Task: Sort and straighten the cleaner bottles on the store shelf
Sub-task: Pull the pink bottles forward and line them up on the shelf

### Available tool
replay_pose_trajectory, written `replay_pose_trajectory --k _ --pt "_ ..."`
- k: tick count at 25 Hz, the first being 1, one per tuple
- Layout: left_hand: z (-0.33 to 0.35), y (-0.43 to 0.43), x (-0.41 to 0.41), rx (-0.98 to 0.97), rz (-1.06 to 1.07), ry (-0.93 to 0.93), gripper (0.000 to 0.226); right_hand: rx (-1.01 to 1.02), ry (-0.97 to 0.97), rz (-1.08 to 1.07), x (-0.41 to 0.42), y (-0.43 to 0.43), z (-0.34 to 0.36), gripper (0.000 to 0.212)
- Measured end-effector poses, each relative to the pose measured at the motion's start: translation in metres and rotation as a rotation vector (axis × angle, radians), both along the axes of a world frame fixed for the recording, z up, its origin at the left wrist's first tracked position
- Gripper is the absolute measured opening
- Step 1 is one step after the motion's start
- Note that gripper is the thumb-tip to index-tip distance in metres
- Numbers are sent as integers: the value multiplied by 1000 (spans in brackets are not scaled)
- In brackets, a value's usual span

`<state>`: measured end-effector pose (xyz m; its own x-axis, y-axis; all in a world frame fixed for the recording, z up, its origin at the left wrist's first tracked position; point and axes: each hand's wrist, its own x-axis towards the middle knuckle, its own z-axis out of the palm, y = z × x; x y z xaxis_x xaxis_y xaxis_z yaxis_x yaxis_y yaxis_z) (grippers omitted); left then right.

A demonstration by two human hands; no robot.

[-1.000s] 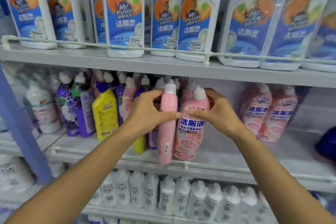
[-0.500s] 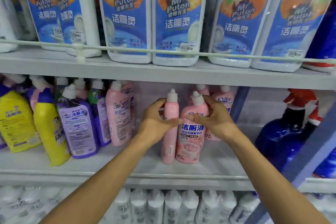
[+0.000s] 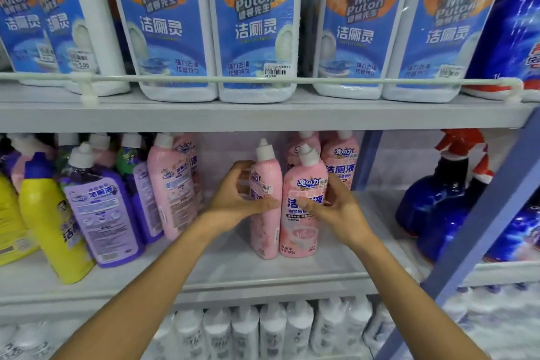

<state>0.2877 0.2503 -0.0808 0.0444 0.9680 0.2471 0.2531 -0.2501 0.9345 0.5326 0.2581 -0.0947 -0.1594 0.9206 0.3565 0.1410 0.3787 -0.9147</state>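
Two pink cleaner bottles stand upright side by side on the middle shelf (image 3: pixel 222 269). My left hand (image 3: pixel 235 199) grips the left pink bottle (image 3: pixel 266 231), which is turned sideways, thumb across its front. My right hand (image 3: pixel 333 207) grips the right pink bottle (image 3: pixel 302 231), whose label faces me. Two more pink bottles (image 3: pixel 340 164) stand behind them. Further left on the same shelf are another pink bottle (image 3: pixel 172 184), purple bottles (image 3: pixel 102 210) and a leaning yellow bottle (image 3: pixel 49 219).
Large white and blue bottles (image 3: pixel 254 26) fill the upper shelf behind a rail (image 3: pixel 336 81). Blue spray bottles with red triggers (image 3: pixel 438 193) stand at right, past a blue upright post (image 3: pixel 479 242). White bottles (image 3: pixel 271 330) line the lower shelf.
Both hands have slid lower on the two pink bottles, which now stand on the shelf. The view moved closer and slightly right.
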Motion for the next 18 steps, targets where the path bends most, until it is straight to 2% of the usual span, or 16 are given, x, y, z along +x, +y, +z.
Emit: replay_pose_trajectory --k 3,6,8,11,13,18 --pt "-2 5 38 41 219 87 83 -25 14 -27 28 0 2 51" --pt "-3 13 66 -13 366 216 92 -32 -45 -112 58 3 -1 54" --pt "-12 11 68 -81 304 244 89 -35 -85 -207 68 -1 -15 62" --pt "-31 4 61 -138 97 137 70 -2 -80 -373 63 -9 -41 61" --pt "-38 10 67 -86 169 116 63 4 -69 -400 59 -3 -48 58" --pt "-37 42 101 -53 399 254 66 22 -48 -367 60 27 -43 56"
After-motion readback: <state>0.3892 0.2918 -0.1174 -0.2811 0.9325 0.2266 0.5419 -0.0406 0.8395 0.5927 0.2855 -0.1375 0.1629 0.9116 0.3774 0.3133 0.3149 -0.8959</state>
